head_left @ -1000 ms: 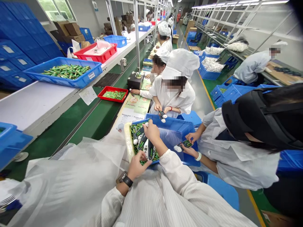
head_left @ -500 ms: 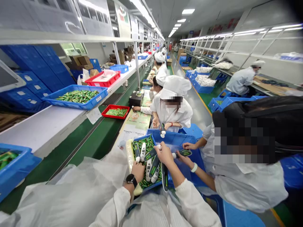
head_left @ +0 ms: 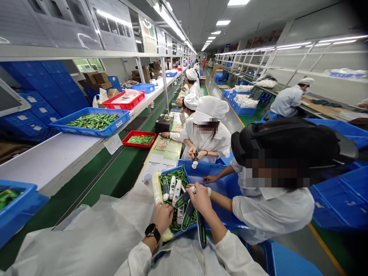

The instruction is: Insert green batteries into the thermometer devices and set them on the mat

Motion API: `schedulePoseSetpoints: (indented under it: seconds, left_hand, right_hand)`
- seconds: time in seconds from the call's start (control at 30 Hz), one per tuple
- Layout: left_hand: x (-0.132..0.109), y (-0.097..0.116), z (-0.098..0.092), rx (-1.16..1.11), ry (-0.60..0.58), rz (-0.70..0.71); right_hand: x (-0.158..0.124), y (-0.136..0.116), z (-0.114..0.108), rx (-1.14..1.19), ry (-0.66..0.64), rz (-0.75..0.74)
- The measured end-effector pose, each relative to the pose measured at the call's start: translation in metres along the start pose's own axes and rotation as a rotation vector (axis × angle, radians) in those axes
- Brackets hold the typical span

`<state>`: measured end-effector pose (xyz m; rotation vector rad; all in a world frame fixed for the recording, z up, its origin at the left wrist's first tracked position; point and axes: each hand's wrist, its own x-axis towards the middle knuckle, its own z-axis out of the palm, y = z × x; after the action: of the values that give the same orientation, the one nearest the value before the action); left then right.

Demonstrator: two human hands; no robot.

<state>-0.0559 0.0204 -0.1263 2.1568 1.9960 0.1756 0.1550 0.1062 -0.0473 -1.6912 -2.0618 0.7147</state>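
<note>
My right hand (head_left: 200, 198) is closed round the white end of a dark-backed handheld thermometer (head_left: 183, 199), whose open back shows green batteries. My left hand (head_left: 163, 216), with a black watch at the wrist, reaches over the near left side of a blue tray (head_left: 184, 231). Its fingers are bent down at the loose green batteries (head_left: 181, 175); whatever is between them is hidden. Around my hands lie several more thermometers, among them a white one (head_left: 172, 187) face up and a dark-backed one (head_left: 188, 215). Another dark thermometer (head_left: 201, 230) hangs over the tray's near right edge.
A large blue bin (head_left: 227, 191) stands right of the tray, with a co-worker's hand (head_left: 211, 178) over it. Opposite, another co-worker holds a thermometer (head_left: 195, 160). A red tray (head_left: 139, 138) of batteries sits on the green belt (head_left: 115, 168); a blue battery tray (head_left: 110, 131) is on the shelf.
My left hand has shifted left, away from the thermometers. The right-hand co-worker has leaned in, and the thermometer in that person's hand is no longer visible. My right hand keeps its hold.
</note>
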Motion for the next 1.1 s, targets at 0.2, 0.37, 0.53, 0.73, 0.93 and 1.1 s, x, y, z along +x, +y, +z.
schedulePoseSetpoints:
  seconds: [0.2,0.37,0.53,0.73,0.93,1.1]
  left_hand:
    - [-0.002,0.008,-0.002,0.003,-0.076,-0.031]
    - [0.006,0.018,0.002,0.048,-0.134,-0.053]
    - [0.007,0.022,0.002,0.032,-0.094,-0.080]
    - [-0.006,0.015,-0.014,-0.081,0.002,-0.106]
    - [-0.045,0.010,-0.038,-0.593,0.293,-0.166]
    - [-0.078,0.038,-0.057,-0.704,0.335,-0.178]
  right_hand:
    - [0.004,-0.004,0.001,-0.070,-0.026,0.009]
    - [0.002,-0.005,0.000,-0.101,-0.027,-0.011]
    - [-0.003,-0.008,0.003,-0.114,-0.050,-0.003]
    - [-0.010,-0.008,0.008,-0.084,-0.040,-0.012]
    - [-0.007,-0.010,0.013,-0.094,-0.032,0.046]
    - [-0.001,-0.022,0.014,-0.119,-0.045,0.070]
